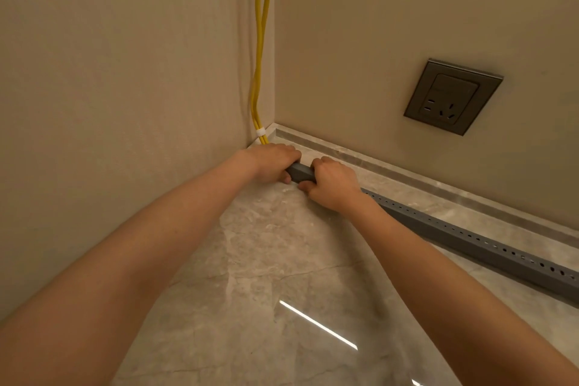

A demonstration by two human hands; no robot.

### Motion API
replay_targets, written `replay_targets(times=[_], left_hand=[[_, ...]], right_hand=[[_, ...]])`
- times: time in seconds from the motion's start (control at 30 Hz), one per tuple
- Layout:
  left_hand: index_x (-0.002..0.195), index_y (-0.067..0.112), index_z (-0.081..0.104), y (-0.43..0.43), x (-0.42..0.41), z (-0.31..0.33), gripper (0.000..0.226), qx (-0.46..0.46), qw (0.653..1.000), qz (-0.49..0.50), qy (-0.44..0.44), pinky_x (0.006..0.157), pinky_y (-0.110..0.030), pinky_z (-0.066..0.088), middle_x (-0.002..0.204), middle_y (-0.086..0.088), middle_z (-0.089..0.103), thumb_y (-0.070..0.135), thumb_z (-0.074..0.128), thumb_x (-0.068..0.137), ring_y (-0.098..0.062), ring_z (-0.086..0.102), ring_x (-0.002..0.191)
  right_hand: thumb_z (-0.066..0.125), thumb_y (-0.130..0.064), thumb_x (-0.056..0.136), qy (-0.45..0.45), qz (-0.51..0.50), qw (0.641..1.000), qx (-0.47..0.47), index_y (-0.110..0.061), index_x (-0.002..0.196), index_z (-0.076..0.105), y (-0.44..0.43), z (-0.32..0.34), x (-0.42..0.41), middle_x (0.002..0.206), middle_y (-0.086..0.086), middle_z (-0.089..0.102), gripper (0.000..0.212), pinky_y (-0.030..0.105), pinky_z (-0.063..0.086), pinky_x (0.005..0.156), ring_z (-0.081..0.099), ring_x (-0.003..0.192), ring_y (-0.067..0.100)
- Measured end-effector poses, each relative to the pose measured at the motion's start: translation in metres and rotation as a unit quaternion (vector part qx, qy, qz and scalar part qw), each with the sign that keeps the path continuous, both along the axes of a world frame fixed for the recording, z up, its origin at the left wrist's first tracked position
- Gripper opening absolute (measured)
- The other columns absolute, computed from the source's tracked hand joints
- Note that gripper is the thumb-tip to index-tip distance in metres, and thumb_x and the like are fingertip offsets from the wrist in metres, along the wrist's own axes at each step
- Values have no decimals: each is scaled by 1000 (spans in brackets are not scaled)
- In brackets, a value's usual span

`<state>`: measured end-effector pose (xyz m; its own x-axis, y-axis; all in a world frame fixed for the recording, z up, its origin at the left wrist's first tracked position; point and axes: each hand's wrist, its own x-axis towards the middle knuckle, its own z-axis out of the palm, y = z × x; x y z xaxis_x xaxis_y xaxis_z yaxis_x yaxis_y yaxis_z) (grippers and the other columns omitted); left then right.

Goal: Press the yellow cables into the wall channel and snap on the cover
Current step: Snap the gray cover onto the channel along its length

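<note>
Glossy marble floor (282, 276) carries the long grey perforated plastic channel (470, 238) beside the wall. The left hand (272, 163) and right hand (332, 185) curl round its corner end, gripping the smooth grey cover (302, 173). Two yellow cables (260, 41) enter there, apparently seated; snapping seems under way.

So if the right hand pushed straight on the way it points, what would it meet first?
Probably the left hand, gripping the same grey perforated channel just ahead of the right hand; beyond lie the yellow cables in the corner.
</note>
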<state>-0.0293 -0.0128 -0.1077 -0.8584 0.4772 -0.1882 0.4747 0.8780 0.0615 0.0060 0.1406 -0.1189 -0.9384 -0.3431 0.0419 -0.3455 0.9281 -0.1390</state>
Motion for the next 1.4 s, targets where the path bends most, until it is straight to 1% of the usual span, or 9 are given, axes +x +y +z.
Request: replay_targets(times=[0.13, 0.3, 0.47, 0.57, 0.63, 0.8, 0.97, 1.27, 1.4], left_hand=[[137, 14, 37, -5, 1, -1, 64, 56, 998, 9, 6, 101, -35, 41, 134, -7, 49, 26, 69, 82, -24, 49, 123], [139, 13, 36, -14, 5, 7, 69, 50, 997, -2, 54, 101, -32, 40, 136, -7, 47, 25, 69, 80, -23, 48, 124], [130, 10, 43, -24, 8, 11, 46, 24, 997, -3, 68, 91, -33, 44, 128, -9, 54, 9, 57, 87, -24, 54, 113], [125, 14, 51, -24, 8, 12, 37, -8, 996, -17, 85, 92, -32, 43, 125, -7, 57, 14, 55, 88, -24, 55, 113], [126, 16, 53, -25, 6, 13, 36, -14, 995, -28, 90, 94, -31, 42, 124, -6, 58, 15, 53, 90, -23, 55, 114], [131, 16, 54, -27, 3, 14, 36, -37, 991, -64, 107, 95, -29, 40, 122, -6, 60, 12, 44, 96, -22, 54, 115], [130, 15, 57, -24, -4, 7, 38, -35, 989, -69, 128, 95, -31, 40, 117, -11, 60, 6, 44, 95, -25, 54, 111], [120, 13, 65, -16, -14, 16, 40, -39, 998, -40, 38, 94, -34, 44, 114, -8, 64, -1, 47, 87, -25, 56, 110], [112, 10, 68, -16, -17, 15, 32, -28, 999, -30, 23, 90, -34, 44, 111, -9, 65, 1, 49, 87, -25, 56, 105]], right_hand=[[50, -37, 93, 60, 51, 997, 20, -8, 123, 43, 9, 2, 4, 120, 11, 56, 42, 36, 44, 72, 60, 102, 32], [31, -33, 101, 143, 110, 975, 129, -4, 125, 43, 8, 5, 7, 116, 14, 62, 39, 35, 35, 61, 65, 95, 34], [82, -39, 66, 187, 108, 963, 162, -9, 78, 68, 9, -1, 12, 56, 4, 65, 35, 20, 22, 35, 59, 38, 21], [61, -37, 88, 121, 127, 970, 168, -5, 112, 62, 8, -1, 16, 90, 12, 69, 40, 28, 34, 46, 68, 70, 29], [45, -35, 97, 167, 107, 971, 136, -7, 135, 45, 11, -8, 13, 112, 14, 64, 47, 32, 37, 54, 66, 88, 34], [82, -39, 66, 217, 88, 960, 154, -15, 113, 69, 15, -23, 13, 71, 5, 70, 55, 21, 38, 34, 60, 44, 22], [85, -23, 61, 302, 112, 926, 196, -4, 112, 68, 20, -22, 15, 86, 8, 71, 57, 25, 43, 40, 60, 52, 22], [87, -24, 59, 254, 118, 942, 184, -2, 107, 70, 20, -22, 8, 81, 6, 72, 56, 19, 31, 30, 56, 40, 19], [45, -21, 98, 155, 107, 969, 162, -2, 143, 29, 18, -14, 4, 127, 13, 55, 52, 35, 43, 57, 63, 93, 30]])
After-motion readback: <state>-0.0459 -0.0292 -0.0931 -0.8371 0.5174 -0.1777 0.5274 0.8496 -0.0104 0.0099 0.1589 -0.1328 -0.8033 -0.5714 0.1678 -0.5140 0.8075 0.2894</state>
